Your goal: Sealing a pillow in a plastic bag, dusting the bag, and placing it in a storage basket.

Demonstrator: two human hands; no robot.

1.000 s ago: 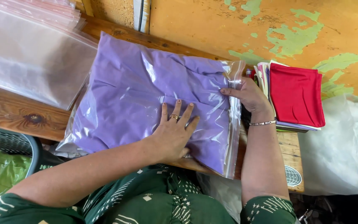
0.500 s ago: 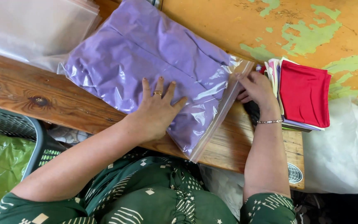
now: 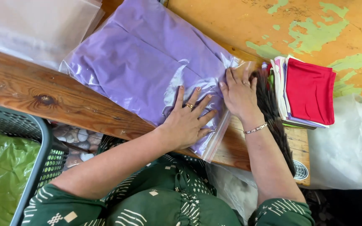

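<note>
Head view looks down on a clear zip-top plastic bag (image 3: 156,71) holding a folded purple cloth (image 3: 147,62), lying slantwise across the wooden bench (image 3: 26,90), with its lower corner hanging past the near edge and its upper part resting against the orange board with flaking green paint (image 3: 315,25) behind. Left hand (image 3: 187,121) lies flat on the bag near that lower corner, fingers spread wide and pressing down, a ring on one finger; it grips nothing. Right hand (image 3: 239,94) lies flat just beside it on the bag's right-hand edge, where the closure strip runs, fingers together and stretched out along the strip, a thin bracelet (image 3: 255,128) at the wrist; it too grips nothing. Just right of that hand a dark brush-like bundle (image 3: 273,117) lies along the bench, and beyond it, at the right end, sits a stack of folded cloths with a red one on top (image 3: 310,90). White stuffing (image 3: 348,142) lies past the right end. More clear plastic bags (image 3: 34,25) are piled at the far left. Below the near edge at the left stands a dark mesh basket (image 3: 51,159) with green plastic sheet (image 3: 1,175) inside.
</note>
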